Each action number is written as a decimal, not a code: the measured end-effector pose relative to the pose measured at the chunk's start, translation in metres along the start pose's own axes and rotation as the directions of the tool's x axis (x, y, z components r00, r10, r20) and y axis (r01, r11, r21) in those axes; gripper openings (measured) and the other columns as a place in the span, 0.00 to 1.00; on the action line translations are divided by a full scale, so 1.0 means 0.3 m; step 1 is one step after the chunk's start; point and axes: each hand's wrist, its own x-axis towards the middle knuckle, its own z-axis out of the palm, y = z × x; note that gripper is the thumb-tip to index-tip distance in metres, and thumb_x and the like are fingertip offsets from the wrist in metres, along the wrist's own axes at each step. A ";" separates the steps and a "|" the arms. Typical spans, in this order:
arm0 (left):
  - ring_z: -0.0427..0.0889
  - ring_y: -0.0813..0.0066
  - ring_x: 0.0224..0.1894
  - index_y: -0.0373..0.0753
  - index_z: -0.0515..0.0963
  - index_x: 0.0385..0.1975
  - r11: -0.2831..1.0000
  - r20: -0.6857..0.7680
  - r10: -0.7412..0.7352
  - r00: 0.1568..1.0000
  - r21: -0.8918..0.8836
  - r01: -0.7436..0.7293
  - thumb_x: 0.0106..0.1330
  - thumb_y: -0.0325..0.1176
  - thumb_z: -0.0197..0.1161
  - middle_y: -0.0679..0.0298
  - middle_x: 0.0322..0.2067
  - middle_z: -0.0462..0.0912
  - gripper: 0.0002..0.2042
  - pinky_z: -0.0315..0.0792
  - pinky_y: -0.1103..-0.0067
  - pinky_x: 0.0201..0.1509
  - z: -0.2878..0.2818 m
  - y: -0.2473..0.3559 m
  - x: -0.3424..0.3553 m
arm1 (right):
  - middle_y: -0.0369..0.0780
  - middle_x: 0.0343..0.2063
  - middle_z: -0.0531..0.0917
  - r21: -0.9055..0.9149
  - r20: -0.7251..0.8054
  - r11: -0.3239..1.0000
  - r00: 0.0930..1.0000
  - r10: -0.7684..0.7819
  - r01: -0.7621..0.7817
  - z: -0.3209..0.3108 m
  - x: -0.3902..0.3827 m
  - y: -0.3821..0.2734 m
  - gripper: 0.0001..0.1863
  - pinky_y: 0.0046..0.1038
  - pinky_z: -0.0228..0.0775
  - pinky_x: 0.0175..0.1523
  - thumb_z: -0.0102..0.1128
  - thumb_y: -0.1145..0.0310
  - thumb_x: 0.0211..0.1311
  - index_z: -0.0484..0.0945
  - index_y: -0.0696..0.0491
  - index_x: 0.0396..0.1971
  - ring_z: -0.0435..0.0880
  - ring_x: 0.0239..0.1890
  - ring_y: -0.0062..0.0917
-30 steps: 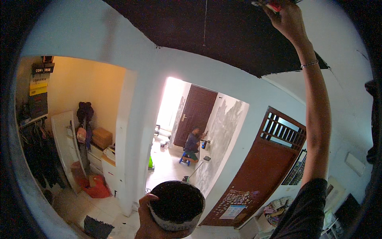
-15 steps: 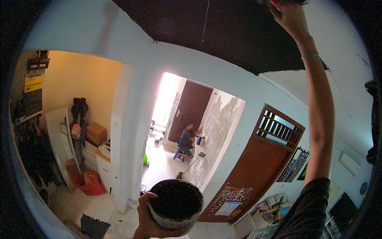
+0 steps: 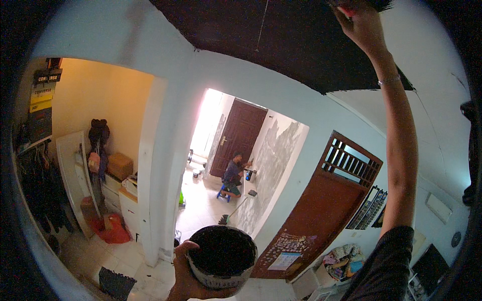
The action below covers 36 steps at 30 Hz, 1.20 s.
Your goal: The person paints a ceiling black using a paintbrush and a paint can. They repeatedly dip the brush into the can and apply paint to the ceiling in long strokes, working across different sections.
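At the lower middle my left hand (image 3: 188, 278) grips a small round bucket (image 3: 223, 281) from its left side, the thumb hooked over the rim. Inside it is black paint (image 3: 223, 251), and smears coat the outer wall. High at the upper right, my right hand (image 3: 362, 30) is closed round a paintbrush (image 3: 384, 4) with a reddish handle and dark bristles. The brush is partly cut off by the top edge. It is up against or close to the ceiling, by a large black painted area (image 3: 281, 40) bordering white ceiling (image 3: 422, 65); contact cannot be made out.
Through the doorway ahead, a person (image 3: 233, 175) sits on a blue stool (image 3: 224, 193) by a patchy grey wall (image 3: 273, 155). A brown door (image 3: 311, 215) stands to the right. Left is an alcove with a mirror (image 3: 75, 175) and red bag (image 3: 110, 228). A dark mat (image 3: 116, 283) lies below.
My right hand with the paintbrush sits slightly lower in view, and more of the bristles shows. The bucket stays nearly in place in my left hand.
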 end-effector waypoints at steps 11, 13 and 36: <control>0.76 0.54 0.59 0.39 0.58 0.66 1.000 -0.049 -0.025 0.998 -0.015 0.024 0.26 0.43 0.90 0.50 0.56 0.73 0.61 0.69 0.61 0.64 -0.028 -0.009 -0.030 | 0.44 0.32 0.85 0.002 0.038 1.000 0.999 -0.016 0.016 -0.018 -0.043 -0.015 0.05 0.39 0.80 0.33 0.66 0.74 0.58 0.85 0.54 0.35 0.86 0.31 0.41; 0.76 0.54 0.59 0.39 0.58 0.66 0.999 -0.063 -0.032 0.998 -0.018 0.031 0.26 0.43 0.90 0.50 0.56 0.73 0.61 0.69 0.61 0.64 -0.030 -0.010 -0.035 | 0.44 0.33 0.84 -0.072 0.121 0.996 0.991 0.055 -0.047 -0.028 -0.039 -0.013 0.07 0.39 0.80 0.35 0.66 0.74 0.56 0.84 0.53 0.35 0.85 0.31 0.41; 0.75 0.54 0.59 0.39 0.58 0.67 1.000 -0.002 -0.021 1.000 -0.022 0.021 0.27 0.43 0.90 0.50 0.57 0.72 0.61 0.69 0.60 0.64 -0.012 -0.005 -0.015 | 0.38 0.41 0.89 -0.260 -0.053 0.964 0.996 -0.067 0.051 -0.095 -0.059 0.084 0.11 0.28 0.87 0.41 0.70 0.64 0.65 0.86 0.47 0.46 0.91 0.36 0.28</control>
